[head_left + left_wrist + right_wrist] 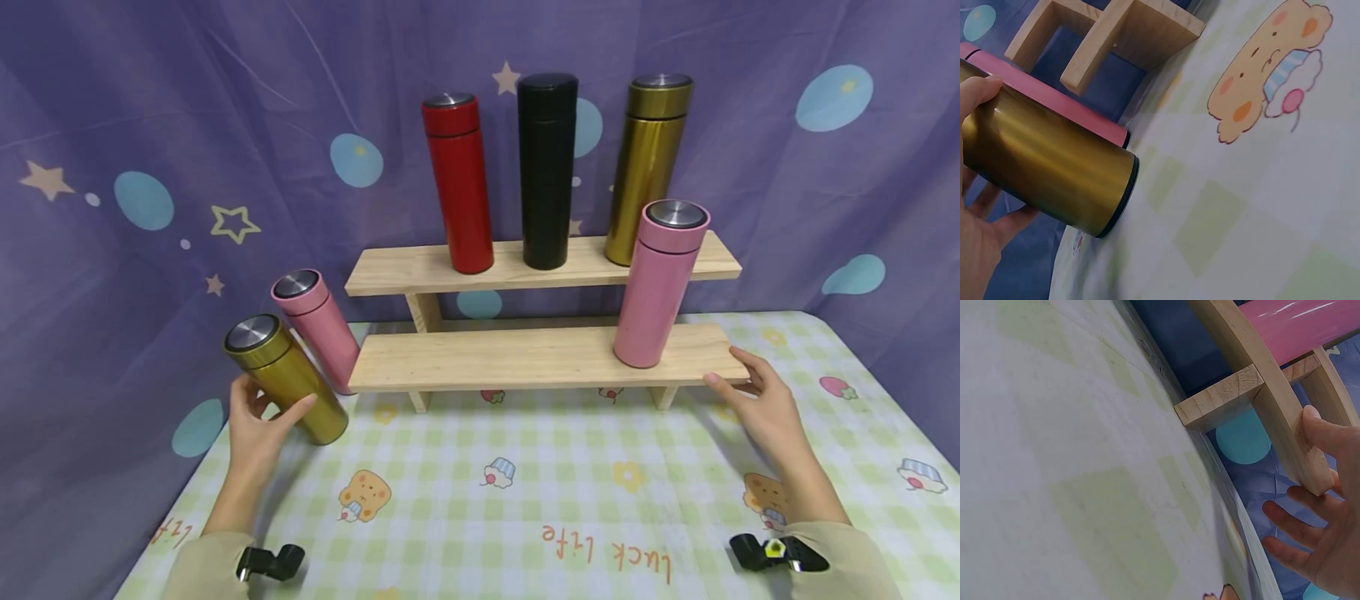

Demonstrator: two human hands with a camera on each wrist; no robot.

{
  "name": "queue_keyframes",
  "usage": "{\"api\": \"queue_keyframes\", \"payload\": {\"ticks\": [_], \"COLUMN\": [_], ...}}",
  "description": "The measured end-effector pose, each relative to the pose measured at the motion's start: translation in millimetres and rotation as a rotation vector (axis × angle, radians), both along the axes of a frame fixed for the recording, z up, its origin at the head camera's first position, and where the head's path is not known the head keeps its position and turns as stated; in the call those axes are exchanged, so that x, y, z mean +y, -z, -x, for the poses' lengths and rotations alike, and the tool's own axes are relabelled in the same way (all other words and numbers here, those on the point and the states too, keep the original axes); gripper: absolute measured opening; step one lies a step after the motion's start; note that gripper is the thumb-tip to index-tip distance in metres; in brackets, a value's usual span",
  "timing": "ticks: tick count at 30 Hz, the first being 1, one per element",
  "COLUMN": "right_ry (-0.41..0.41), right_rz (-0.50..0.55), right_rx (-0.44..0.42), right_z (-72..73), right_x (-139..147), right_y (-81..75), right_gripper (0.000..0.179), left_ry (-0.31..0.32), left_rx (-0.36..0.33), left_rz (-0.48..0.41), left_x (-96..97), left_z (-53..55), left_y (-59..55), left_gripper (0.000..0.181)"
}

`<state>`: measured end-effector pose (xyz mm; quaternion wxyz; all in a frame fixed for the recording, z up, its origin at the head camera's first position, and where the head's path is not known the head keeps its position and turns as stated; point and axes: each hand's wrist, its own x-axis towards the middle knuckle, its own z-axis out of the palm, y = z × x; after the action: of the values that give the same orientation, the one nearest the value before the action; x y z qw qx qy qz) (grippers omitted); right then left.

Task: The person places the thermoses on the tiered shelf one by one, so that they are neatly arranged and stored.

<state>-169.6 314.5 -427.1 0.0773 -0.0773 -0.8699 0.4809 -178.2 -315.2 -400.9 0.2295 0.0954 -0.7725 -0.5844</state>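
My left hand (257, 429) grips a gold thermos (288, 379) around its body at the left of the table; in the left wrist view the thumb lies over the gold thermos (1054, 150) and the fingers pass beneath. Right behind it stands a pink thermos (321, 332) beside the left end of the wooden rack. At the other end, my right hand (765, 408) pinches the corner of the lower shelf (487, 360), thumb in front. From the right wrist view, the thumb presses the board (1291, 437) and the other fingers spread below it.
On the upper shelf (397, 268) stand a red thermos (459, 187), a black thermos (547, 175) and another gold thermos (648, 171). Another pink thermos (660, 287) is upright on the lower shelf's right part. A checkered cloth (570, 492) covers the table, with a purple curtain (247, 100) behind.
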Motion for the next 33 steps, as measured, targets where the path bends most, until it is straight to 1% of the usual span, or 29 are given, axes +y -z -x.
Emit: {"api": "queue_keyframes", "payload": {"ticks": [7,11,15,18,23,25,33], "right_ry": [-0.004,-0.002,-0.004,-0.009,-0.006,-0.001,0.001], "right_rz": [0.0,-0.002,0.005,0.01,-0.004,-0.015,-0.023], "right_rx": [-0.003,-0.007,-0.008,-0.008,-0.009,-0.009,-0.015], "right_z": [-1.2,-1.1,-0.8,-0.8,-0.9,-0.9,-0.3], "right_x": [1,1,2,2,1,1,0], "right_y": [2.5,3.4,3.0,2.2,-1.2,-2.5,-3.7], "right_gripper": [0.085,0.085,0.085,0.085,0.084,0.083,0.084], "left_ry": [-0.031,-0.048,-0.052,-0.043,-0.008,0.002,0.025], "left_rx": [0.019,0.052,0.078,0.11,0.206,0.235,0.287], "left_rz": [-0.005,-0.022,-0.04,-0.045,-0.083,-0.093,-0.074], "left_x": [6.6,9.0,9.0,9.9,14.2,16.1,25.1], "left_z": [-2.8,-3.1,-5.6,-8.0,-9.0,-9.0,-14.6], "left_y": [-2.8,-7.5,-12.9,-15.8,-20.5,-22.4,-28.9], "left_gripper": [0.077,0.078,0.076,0.074,0.073,0.073,0.074]}}
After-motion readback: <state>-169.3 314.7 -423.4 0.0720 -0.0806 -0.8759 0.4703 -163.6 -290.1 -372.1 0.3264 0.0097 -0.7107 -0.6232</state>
